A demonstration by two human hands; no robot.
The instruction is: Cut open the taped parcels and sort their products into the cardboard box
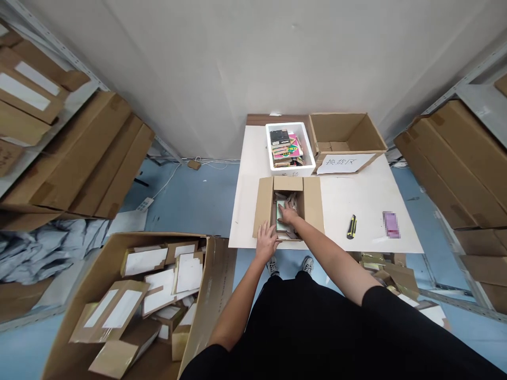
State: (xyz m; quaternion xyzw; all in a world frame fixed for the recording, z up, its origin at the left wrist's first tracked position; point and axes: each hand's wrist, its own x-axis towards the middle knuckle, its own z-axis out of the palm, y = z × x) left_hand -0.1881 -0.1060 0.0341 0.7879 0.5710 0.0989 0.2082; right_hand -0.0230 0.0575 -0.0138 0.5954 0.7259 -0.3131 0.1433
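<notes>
An opened cardboard box (312,206) stands near the front of the white table, its flaps folded outward. Inside it lie a flat pale green and white box (281,224) and some crumpled packing paper. My right hand (289,214) reaches into the carton, thumb on the pale green box and fingers spread over the packing paper beside it. At the carton's near left corner, my left hand (266,243) rests with fingers stretched over the left flap. A yellow and black utility knife (351,227) lies to the right of the carton.
Behind the carton stand a white foam bin (271,153) of small packages and a large cardboard box (336,124) with a handwritten label. A blurred purple item (391,225) lies on the white table (368,195). A big carton (222,279) of parcels stands at lower left; box-laden shelves flank both sides.
</notes>
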